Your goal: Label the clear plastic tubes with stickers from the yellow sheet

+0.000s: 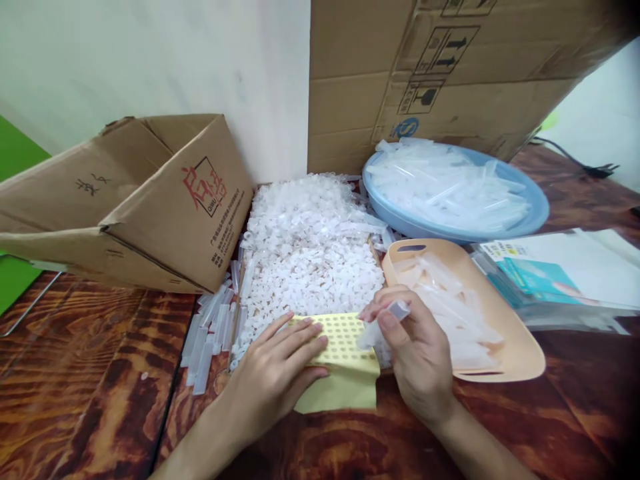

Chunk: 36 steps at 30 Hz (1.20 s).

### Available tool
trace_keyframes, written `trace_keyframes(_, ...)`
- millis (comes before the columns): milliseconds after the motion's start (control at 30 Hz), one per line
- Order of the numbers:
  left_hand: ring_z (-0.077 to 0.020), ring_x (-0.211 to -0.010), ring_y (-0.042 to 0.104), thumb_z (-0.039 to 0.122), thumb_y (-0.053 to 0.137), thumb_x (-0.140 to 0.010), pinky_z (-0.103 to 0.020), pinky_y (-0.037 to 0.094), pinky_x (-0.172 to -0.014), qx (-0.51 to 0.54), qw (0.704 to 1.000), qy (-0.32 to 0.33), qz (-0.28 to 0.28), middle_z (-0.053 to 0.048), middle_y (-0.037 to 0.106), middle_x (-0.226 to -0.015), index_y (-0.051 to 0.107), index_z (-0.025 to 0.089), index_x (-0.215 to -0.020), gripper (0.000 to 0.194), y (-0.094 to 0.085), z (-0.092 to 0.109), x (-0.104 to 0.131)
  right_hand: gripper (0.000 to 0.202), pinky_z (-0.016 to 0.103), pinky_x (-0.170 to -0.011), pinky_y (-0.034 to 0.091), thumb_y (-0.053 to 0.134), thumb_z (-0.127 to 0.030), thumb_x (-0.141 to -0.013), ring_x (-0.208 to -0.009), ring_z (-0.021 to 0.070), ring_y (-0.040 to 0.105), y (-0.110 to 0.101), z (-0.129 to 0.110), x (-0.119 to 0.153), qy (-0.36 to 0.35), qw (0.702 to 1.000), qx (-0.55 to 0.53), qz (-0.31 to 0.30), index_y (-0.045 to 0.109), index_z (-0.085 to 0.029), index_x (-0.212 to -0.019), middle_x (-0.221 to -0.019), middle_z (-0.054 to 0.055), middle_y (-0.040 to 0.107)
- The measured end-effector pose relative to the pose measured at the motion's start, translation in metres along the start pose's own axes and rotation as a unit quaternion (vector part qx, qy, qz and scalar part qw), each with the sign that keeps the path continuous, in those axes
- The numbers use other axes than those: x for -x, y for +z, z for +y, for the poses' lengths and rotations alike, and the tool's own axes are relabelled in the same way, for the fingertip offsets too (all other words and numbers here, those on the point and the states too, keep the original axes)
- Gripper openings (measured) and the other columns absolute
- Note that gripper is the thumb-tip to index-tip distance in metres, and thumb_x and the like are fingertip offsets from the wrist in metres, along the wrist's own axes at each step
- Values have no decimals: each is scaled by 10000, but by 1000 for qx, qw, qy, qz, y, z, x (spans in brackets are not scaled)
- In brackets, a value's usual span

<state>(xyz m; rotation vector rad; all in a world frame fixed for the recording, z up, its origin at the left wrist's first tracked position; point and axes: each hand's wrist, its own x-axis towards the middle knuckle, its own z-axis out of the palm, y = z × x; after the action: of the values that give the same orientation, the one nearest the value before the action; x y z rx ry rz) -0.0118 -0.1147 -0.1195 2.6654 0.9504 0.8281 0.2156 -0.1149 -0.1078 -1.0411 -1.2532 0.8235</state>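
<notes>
My left hand (286, 363) lies with its fingers spread on the left part of a yellow sheet (345, 387) that carries rows of small grey marks. In my right hand (417, 353), clear plastic tubes (399, 309) are gripped between thumb and fingers, above the sheet's right edge. Behind the sheet, a shallow cardboard tray holds a heap of small white and clear plastic pieces (320, 267). A peach tray (530, 353) with frosted tubes sits just right of my right hand.
A blue basin (540, 207) heaped with clear tubes stands at the back right, before a large cardboard box (350, 87). An open carton (175, 213) stands at left, with loose tubes (203, 360) beside it. Packaged sheets (565, 273) lie at far right.
</notes>
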Motion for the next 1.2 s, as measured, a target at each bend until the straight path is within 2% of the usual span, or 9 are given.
trace_keyframes(200,-186,-1052,757,90,672,-978,-384,564,-1059,34,993,-36,111,-77,801,-1129,668,157,-1256,285,-10,-1,-2,80,283,-713,445,558,-325,-1073,-744,140,520,0,-1,0,20,998,6,56,591,-256,-1055,-899,-13,540)
trace_keyframes(267,-185,-1038,749,70,666,-970,-360,581,-1005,66,985,-68,141,-74,798,-1099,675,169,-1225,274,-14,0,-4,142,263,-641,407,600,-349,-1050,-694,134,485,-5,-4,-4,52,996,67,7,609,-238,-963,-807,-26,520)
trace_keyframes(400,-194,-1018,730,56,633,-976,-342,586,-909,115,972,-128,159,-74,781,-1069,693,192,-1153,231,-19,3,-6,258,262,-513,325,670,-430,-987,-576,119,444,-8,-13,-13,117,970,125,-173,682,-206,-860,-692,-31,549)
trace_keyframes(500,-195,-969,723,51,630,-975,-351,564,-888,108,973,-127,158,-64,776,-1014,693,196,-1135,226,-18,3,-6,324,264,-513,321,694,-445,-957,-548,115,442,-3,-16,-12,100,962,122,-223,713,-186,-762,-623,-26,554)
trace_keyframes(633,-188,-913,712,23,607,-973,-365,544,-880,106,977,-110,147,-49,766,-955,679,197,-1100,227,-16,2,-5,302,255,-529,354,684,-448,-963,-572,125,478,4,-16,-5,126,959,96,-237,795,-187,-861,-643,-9,612)
trace_keyframes(767,-179,-892,693,-8,580,-968,-380,528,-894,103,979,-105,141,-48,751,-946,659,187,-1062,230,-13,2,-4,390,252,-490,300,651,-480,-979,-550,112,399,5,-12,-1,171,951,74,-248,746,-172,-759,-601,-21,502)
trace_keyframes(900,-201,-1001,668,0,585,-974,-391,514,-940,79,983,-106,128,-69,739,-1040,653,184,-1158,269,-12,1,-2,379,246,-498,311,643,-488,-985,-569,113,400,6,-9,1,193,949,52,-244,738,-175,-793,-644,-17,515)
trace_keyframes(1000,-223,-1094,627,25,625,-968,-394,506,-969,37,982,-119,141,-85,702,-1134,638,198,-1249,330,-15,2,-3,391,249,-498,316,630,-485,-997,-563,116,409,6,-9,1,178,952,72,-238,744,-172,-793,-632,-15,521)
trace_keyframes(1200,-201,-1005,623,17,665,-944,-379,490,-930,8,979,-124,164,-42,690,-1026,641,213,-1109,257,-21,7,-4,424,263,-515,357,619,-446,-1016,-529,129,442,7,-11,3,79,960,148,-224,705,-179,-698,-561,-14,523)
